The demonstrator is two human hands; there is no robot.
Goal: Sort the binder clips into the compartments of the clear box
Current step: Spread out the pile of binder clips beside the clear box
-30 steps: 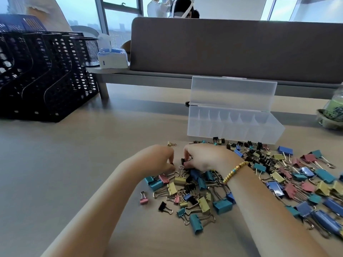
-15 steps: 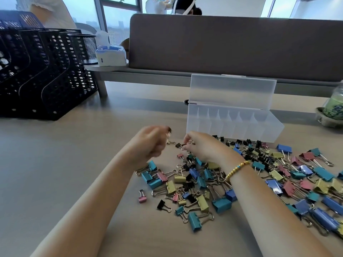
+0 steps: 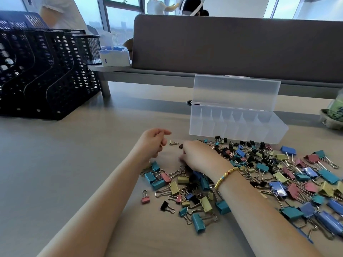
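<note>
Closest to the camera, the binder clips (image 3: 204, 191) are dumped in one loose heap on the worktop (image 3: 65, 173) – teal, yellow, pink, blue and black, big and tiny all mixed, spreading off to the right.

Just past the near edge of that heap, the right hand (image 3: 198, 156) is reaching down into the clips with its fingers curled under. I honestly can't tell if it's got one pinched, since the fingertips are hidden. The left hand (image 3: 154, 143) hovers beside it, just above the surface, fingers loosely curled with what might be a small clip tucked in – too small to call.

Further back, the clear box (image 3: 235, 127) sits with its lid standing up, and its row of compartments looks unfilled so far, so sorting has barely started.

My tip: pick one kind at a time, grab clips by the body so the wire handles don't tangle, and drop each straight into its slot.
</note>
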